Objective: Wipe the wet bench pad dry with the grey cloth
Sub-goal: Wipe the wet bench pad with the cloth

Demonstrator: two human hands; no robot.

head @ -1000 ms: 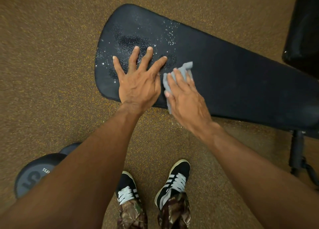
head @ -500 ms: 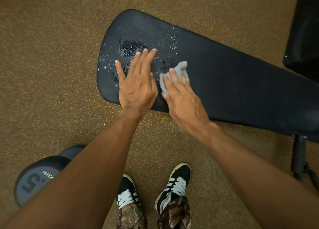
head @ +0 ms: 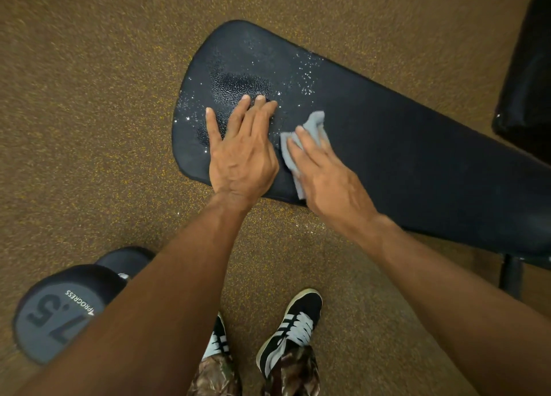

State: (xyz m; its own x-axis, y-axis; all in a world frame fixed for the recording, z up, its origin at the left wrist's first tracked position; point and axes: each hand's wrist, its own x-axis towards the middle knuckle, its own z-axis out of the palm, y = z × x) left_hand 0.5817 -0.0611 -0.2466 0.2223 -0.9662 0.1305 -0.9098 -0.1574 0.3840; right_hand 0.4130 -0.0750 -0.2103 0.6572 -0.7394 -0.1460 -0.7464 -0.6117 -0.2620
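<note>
Speckled brown rubber flooring fills the view; a dark padded bench pad runs across it from its rounded end toward the frame's right edge.

Landmark: bench pad.

- Pad surface: water droplets scattered over the rounded end; a darker wet patch near the middle of that end. The long stretch away from the rounded end looks matte, with no droplets visible.
- Left hand: lies flat, palm down, on the pad's rounded end, fingers extended and close together, thumb spread. Fingertips reach the edge of the wet patch. Released; it grips nothing.
- Right hand: just beside the left hand, farther from the rounded end, pressing down on the grey cloth with fingers laid over it. Cloth is bunched, flat against the pad under the fingers; one corner sticks out beyond the fingertips, another edge reaches the pad's near edge.
- Cloth lies next to the droplet zone, not on the wet patch.
- Bench frame leg: below the pad's near edge, far end.
- Off the pad, on the floor on the near side: dumbbell with grey end face marked "7.5" and "PROGRESS", partly hidden by the left forearm.
- Two black sneakers with white stripes, camouflage trouser cuffs above them, also near side.
- Second dark padded object beyond the pad's far end; identity unclear.
</note>
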